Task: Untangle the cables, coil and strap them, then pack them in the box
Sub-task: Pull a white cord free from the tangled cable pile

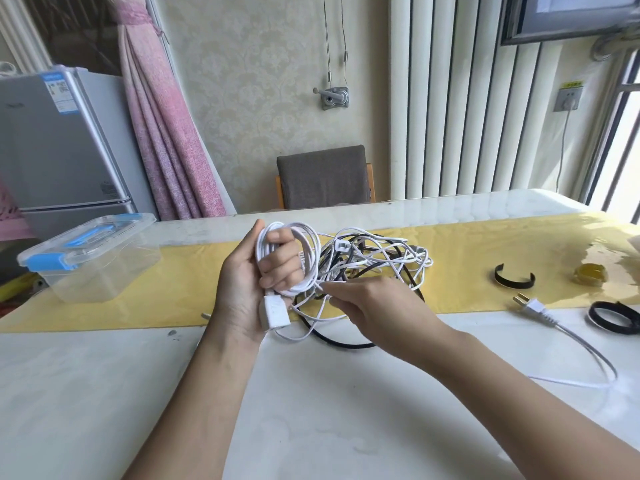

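Early days, I judge: the left hand (242, 285) curls its fingers round a half-wound coil of flat white cable (306, 249), the right hand (375, 304) pinches a strand of the white-and-black cable tangle (377, 259) just beyond its fingers, and the curved black straps (514, 277) to the right and the lidded clear plastic box (90, 268) well to the left wait unused on the surface.

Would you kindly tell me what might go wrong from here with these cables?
Pulling the white strand that the right hand pinches may tighten knots in the tangled pile of white and black cables. The coil of white cable in the left hand is unstrapped and could spring loose; the curved black strap lies off to the right.
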`<act>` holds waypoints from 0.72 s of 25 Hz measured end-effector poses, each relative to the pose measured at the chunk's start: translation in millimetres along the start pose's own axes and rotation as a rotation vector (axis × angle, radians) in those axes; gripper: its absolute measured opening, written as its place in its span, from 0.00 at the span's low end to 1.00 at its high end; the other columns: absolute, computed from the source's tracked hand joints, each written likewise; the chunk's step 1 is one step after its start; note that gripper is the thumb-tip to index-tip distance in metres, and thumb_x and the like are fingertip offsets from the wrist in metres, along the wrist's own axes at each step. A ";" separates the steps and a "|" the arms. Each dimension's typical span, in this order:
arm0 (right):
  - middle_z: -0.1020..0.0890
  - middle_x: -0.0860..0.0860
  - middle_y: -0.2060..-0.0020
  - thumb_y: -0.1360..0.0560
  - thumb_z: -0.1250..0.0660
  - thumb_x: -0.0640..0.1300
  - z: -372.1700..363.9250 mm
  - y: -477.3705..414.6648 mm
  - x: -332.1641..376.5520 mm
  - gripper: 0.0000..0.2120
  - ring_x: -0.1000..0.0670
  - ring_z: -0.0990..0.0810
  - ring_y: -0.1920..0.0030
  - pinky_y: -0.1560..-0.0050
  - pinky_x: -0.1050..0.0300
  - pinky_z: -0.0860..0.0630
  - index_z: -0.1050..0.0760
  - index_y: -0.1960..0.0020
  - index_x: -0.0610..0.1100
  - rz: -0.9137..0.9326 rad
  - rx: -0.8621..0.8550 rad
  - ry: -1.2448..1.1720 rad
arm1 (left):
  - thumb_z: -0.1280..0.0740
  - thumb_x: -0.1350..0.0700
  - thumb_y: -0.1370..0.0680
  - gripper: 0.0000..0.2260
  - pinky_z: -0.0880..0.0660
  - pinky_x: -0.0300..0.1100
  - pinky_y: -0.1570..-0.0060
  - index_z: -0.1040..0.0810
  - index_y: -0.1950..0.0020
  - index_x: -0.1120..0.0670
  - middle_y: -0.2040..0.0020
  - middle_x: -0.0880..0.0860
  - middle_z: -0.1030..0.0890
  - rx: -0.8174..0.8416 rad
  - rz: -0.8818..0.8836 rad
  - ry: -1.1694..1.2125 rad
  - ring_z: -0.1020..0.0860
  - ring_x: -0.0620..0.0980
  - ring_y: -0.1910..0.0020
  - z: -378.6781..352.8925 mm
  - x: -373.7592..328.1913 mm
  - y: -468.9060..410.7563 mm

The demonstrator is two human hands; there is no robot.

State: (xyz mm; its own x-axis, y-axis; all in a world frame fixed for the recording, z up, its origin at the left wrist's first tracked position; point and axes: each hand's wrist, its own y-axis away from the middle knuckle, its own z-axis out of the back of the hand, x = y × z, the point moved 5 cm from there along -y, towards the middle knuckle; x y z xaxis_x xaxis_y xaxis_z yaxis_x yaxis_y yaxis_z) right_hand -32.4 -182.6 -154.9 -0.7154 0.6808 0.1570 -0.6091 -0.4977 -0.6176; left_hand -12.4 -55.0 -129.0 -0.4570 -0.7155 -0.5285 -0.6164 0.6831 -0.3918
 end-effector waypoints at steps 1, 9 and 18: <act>0.19 0.47 0.65 0.23 0.44 0.48 -1.8 0.0 3.0 0.14 0.41 0.23 0.65 0.70 0.52 0.27 0.22 0.47 0.46 0.005 0.028 0.007 | 0.47 0.50 0.17 0.19 0.33 0.42 0.71 0.26 0.56 0.62 0.72 0.53 0.33 -0.042 -0.049 -0.006 0.37 0.47 0.75 1.4 -2.0 -1.1; 0.28 0.52 0.74 0.27 0.35 0.44 9.4 -0.7 23.4 0.10 0.48 0.40 0.72 0.76 0.60 0.47 0.31 0.66 0.49 0.167 0.038 0.014 | 0.48 0.45 0.18 0.19 0.38 0.36 0.76 0.30 0.60 0.56 0.76 0.48 0.34 -0.778 -0.346 -1.393 0.36 0.47 0.78 7.8 -2.8 4.2; 0.23 0.52 0.67 0.21 0.42 0.49 55.3 -5.5 9.0 0.14 0.47 0.26 0.70 0.75 0.58 0.34 0.20 0.57 0.47 0.149 -0.214 0.096 | 0.46 0.42 0.20 0.29 0.32 0.39 0.74 0.23 0.69 0.62 0.82 0.53 0.30 -0.667 -0.002 -1.620 0.32 0.52 0.81 10.2 16.7 4.0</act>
State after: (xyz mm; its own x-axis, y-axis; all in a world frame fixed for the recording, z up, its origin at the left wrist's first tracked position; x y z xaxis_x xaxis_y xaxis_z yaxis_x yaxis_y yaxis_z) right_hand -54.4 -203.5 -107.4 -0.7497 0.6616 -0.0151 -0.4064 -0.4783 -0.7785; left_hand -15.9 -62.7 -147.1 0.3325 0.4227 -0.8431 -0.9406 0.2137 -0.2639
